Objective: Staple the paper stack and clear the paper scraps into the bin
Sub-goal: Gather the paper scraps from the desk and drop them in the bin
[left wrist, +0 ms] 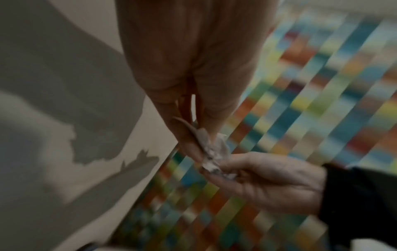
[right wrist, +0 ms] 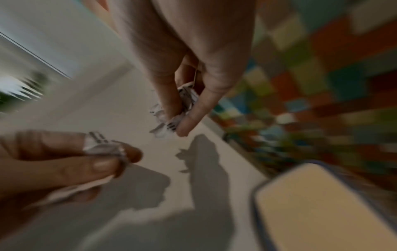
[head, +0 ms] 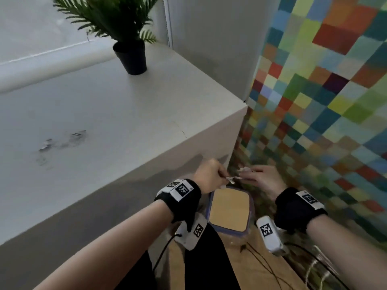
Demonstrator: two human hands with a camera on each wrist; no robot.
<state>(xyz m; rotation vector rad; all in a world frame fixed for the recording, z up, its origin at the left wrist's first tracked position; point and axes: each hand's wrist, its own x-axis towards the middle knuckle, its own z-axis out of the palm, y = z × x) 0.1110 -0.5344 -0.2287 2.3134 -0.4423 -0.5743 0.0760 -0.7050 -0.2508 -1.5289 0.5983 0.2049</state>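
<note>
Both hands' grip pinches paper scraps (head: 232, 178) above bin (head: 229, 210); inside unseen, lid on.

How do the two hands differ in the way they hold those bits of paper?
1. The left hand pinches a small white torn paper scrap at its fingertips; the right hand bunches a larger crumpled paper wad between finger and thumb.
2. The left hand is beside the white cabinet; the right is nearer the multicoloured chequered rug.

Both wear black wrist straps and hover above the purple-rimmed bin.
</note>
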